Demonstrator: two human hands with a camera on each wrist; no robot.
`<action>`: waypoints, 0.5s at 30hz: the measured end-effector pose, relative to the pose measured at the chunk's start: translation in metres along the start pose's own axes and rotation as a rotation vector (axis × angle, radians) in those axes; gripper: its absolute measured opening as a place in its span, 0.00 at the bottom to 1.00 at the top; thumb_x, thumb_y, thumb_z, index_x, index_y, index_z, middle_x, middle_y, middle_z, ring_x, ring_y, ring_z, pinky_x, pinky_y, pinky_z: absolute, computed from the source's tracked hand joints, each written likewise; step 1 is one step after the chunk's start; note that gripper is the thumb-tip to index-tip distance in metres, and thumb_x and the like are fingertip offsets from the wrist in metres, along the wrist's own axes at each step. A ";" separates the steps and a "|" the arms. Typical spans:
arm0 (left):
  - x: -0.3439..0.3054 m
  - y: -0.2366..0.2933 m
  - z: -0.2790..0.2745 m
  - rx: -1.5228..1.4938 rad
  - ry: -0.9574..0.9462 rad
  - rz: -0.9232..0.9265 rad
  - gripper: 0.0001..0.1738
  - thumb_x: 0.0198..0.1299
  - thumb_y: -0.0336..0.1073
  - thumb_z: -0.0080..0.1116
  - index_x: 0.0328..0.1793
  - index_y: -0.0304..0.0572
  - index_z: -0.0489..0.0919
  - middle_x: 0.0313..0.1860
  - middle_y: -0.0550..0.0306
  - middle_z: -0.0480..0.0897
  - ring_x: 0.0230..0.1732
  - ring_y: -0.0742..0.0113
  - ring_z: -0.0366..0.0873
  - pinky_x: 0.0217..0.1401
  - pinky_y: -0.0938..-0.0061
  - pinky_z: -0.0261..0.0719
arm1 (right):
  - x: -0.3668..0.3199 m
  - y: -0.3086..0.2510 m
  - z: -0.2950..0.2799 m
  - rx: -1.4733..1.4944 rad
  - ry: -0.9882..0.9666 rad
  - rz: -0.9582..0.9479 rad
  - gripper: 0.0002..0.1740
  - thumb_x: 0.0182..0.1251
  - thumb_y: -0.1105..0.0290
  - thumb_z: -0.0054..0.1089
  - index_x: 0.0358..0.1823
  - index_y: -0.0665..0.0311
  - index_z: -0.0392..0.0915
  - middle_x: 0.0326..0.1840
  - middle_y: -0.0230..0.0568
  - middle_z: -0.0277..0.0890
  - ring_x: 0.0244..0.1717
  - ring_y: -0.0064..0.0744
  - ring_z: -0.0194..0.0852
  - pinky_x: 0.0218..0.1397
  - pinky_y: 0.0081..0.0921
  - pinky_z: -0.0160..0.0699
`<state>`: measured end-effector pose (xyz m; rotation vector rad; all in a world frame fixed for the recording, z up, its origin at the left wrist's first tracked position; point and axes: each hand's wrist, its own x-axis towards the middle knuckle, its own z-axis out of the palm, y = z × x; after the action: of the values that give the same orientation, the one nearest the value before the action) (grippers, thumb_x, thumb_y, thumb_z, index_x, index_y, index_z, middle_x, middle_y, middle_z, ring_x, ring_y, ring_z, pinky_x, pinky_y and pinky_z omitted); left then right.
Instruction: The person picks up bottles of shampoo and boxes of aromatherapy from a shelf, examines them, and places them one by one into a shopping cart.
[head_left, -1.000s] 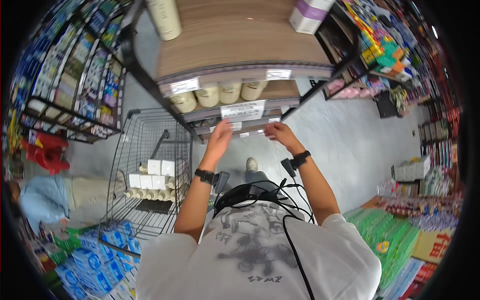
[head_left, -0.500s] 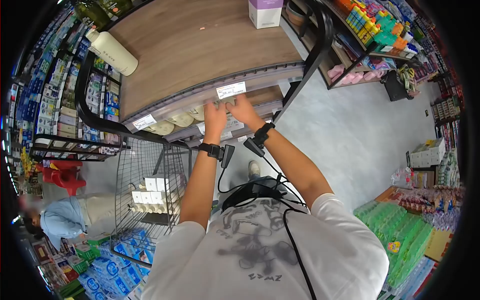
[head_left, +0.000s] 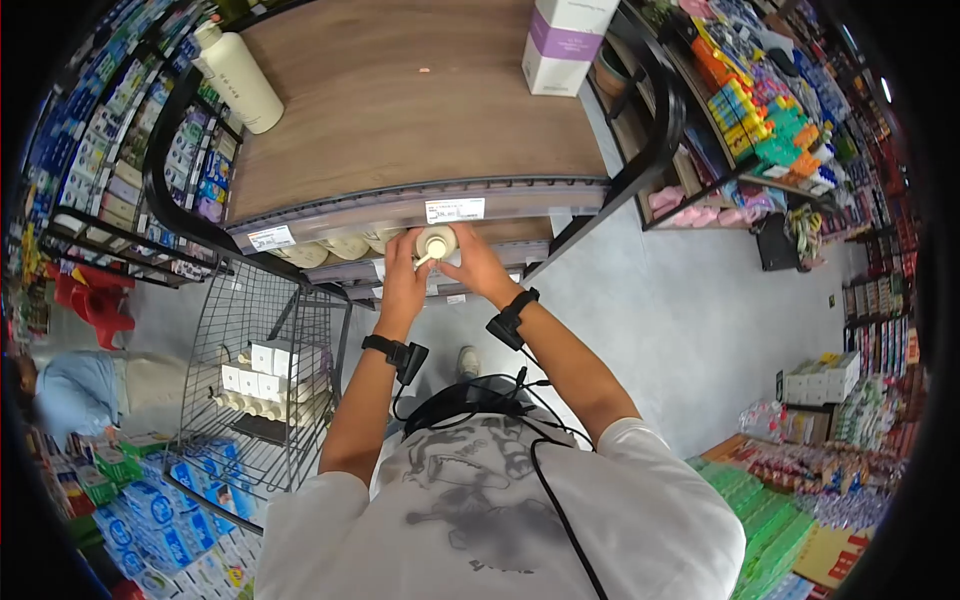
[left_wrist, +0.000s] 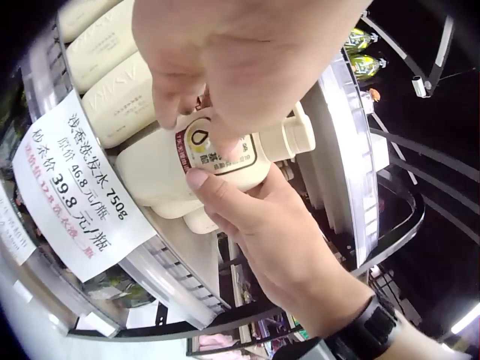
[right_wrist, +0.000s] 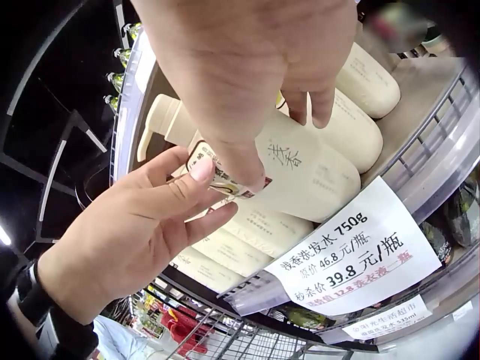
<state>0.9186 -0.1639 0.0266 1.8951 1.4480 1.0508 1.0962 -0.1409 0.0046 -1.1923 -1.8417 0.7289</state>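
Note:
A cream shampoo bottle (head_left: 437, 243) with a pump top is between my two hands at the front of the lower shelf. My left hand (head_left: 402, 275) grips one side of it and my right hand (head_left: 485, 270) grips the other. In the left wrist view the bottle (left_wrist: 146, 171) lies across the picture with its pump to the right; fingers cover part of its dark-edged label (left_wrist: 196, 139). Both thumbs are at that label in the right wrist view. Several matching bottles (right_wrist: 349, 131) stand beside it in a row on the shelf.
A paper price sign (left_wrist: 82, 195) hangs on the shelf front. Above, the wooden top shelf (head_left: 400, 120) carries a cream bottle (head_left: 240, 80) and a white-and-purple box (head_left: 565, 45). A wire cart (head_left: 215, 350) with white boxes and bottles stands at left. Someone in blue (head_left: 75, 390) is beyond it.
My hands, apart a second ago, came together at the lower shelf and now hold a shampoo bottle, its pump visible between them. The head view has shifted along the shelf.

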 end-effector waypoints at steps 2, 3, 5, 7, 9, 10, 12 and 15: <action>0.001 -0.013 0.005 -0.152 -0.066 -0.043 0.40 0.61 0.23 0.66 0.79 0.43 0.63 0.71 0.41 0.70 0.72 0.47 0.69 0.74 0.61 0.70 | 0.002 0.004 0.001 0.021 -0.055 0.025 0.37 0.57 0.68 0.75 0.67 0.65 0.68 0.64 0.57 0.72 0.66 0.61 0.70 0.67 0.44 0.72; 0.000 -0.018 0.007 -0.215 -0.094 -0.069 0.40 0.61 0.23 0.66 0.80 0.43 0.63 0.72 0.41 0.70 0.73 0.48 0.69 0.75 0.61 0.69 | 0.001 0.005 0.002 0.006 -0.055 0.004 0.39 0.55 0.69 0.75 0.68 0.64 0.67 0.63 0.56 0.74 0.65 0.60 0.71 0.67 0.45 0.73; 0.000 -0.026 0.007 -0.292 -0.119 -0.055 0.42 0.62 0.23 0.66 0.82 0.44 0.61 0.76 0.42 0.70 0.77 0.51 0.67 0.76 0.62 0.68 | 0.001 0.000 0.001 -0.002 -0.048 -0.062 0.38 0.55 0.71 0.73 0.68 0.65 0.68 0.64 0.57 0.73 0.66 0.61 0.70 0.69 0.45 0.71; -0.005 -0.025 0.004 -0.287 -0.139 -0.068 0.42 0.62 0.23 0.65 0.81 0.44 0.61 0.77 0.43 0.69 0.76 0.50 0.68 0.74 0.63 0.71 | -0.005 -0.008 0.001 -0.052 -0.025 -0.072 0.39 0.54 0.72 0.72 0.69 0.66 0.67 0.67 0.58 0.72 0.68 0.61 0.69 0.71 0.45 0.69; -0.009 -0.020 0.000 -0.313 -0.123 -0.078 0.42 0.61 0.21 0.65 0.81 0.43 0.62 0.78 0.44 0.68 0.76 0.48 0.69 0.72 0.64 0.73 | -0.008 -0.005 0.004 -0.089 -0.025 -0.097 0.40 0.55 0.70 0.73 0.70 0.66 0.66 0.69 0.58 0.70 0.70 0.60 0.67 0.73 0.45 0.68; -0.013 -0.015 -0.006 -0.319 -0.114 -0.085 0.42 0.62 0.22 0.65 0.81 0.44 0.62 0.77 0.44 0.69 0.76 0.49 0.69 0.73 0.63 0.72 | -0.010 -0.007 0.004 -0.111 -0.027 -0.101 0.41 0.55 0.69 0.73 0.71 0.66 0.66 0.70 0.58 0.70 0.70 0.60 0.67 0.74 0.45 0.68; -0.019 0.006 -0.024 -0.335 -0.103 -0.099 0.42 0.62 0.24 0.65 0.82 0.45 0.63 0.77 0.45 0.70 0.76 0.51 0.69 0.75 0.62 0.70 | -0.007 -0.026 -0.001 -0.123 -0.060 -0.114 0.41 0.54 0.68 0.74 0.70 0.66 0.67 0.69 0.57 0.70 0.70 0.60 0.67 0.73 0.45 0.68; -0.032 0.017 -0.053 -0.263 -0.066 -0.036 0.39 0.63 0.27 0.67 0.80 0.42 0.65 0.76 0.47 0.71 0.75 0.53 0.70 0.76 0.63 0.68 | -0.003 -0.067 -0.017 -0.054 -0.159 -0.113 0.40 0.54 0.66 0.74 0.69 0.66 0.67 0.66 0.56 0.71 0.68 0.59 0.69 0.71 0.44 0.69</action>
<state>0.8803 -0.2015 0.0611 1.6943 1.2363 1.0930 1.0812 -0.1684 0.0660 -1.0807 -2.0540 0.7321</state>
